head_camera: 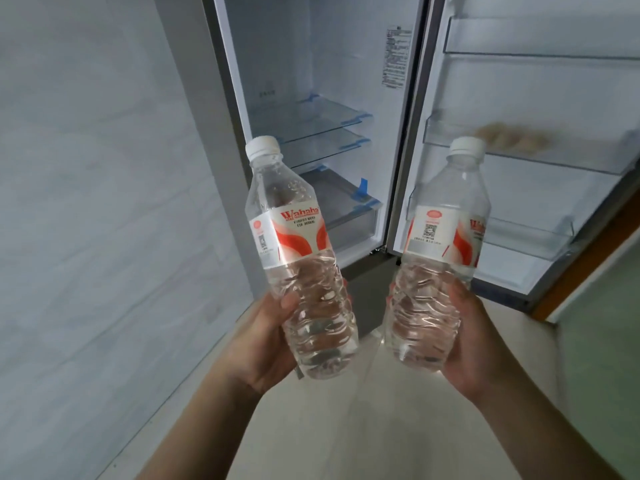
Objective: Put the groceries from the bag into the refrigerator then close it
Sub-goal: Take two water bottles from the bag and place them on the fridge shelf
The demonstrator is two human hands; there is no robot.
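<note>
Two hands: left hand [258, 344] grips one bottle [298, 258], right hand [465, 341] another bottle [438, 268]; fridge [311, 81] open.

Open refrigerator [311, 64], occupying 12 to 2 o'clock of the view. Two glass shelves [311, 116] with blue tape at their corners lie one above the other, over a drawer [346, 216] at the cavity base. The open door [519, 98], at 2 o'clock, carries clear door bins [519, 147]; the middle bin holds a blurred tan item [512, 138], kind not discernible. Pale floor [363, 427] extends below, toward 6 o'clock.
</note>
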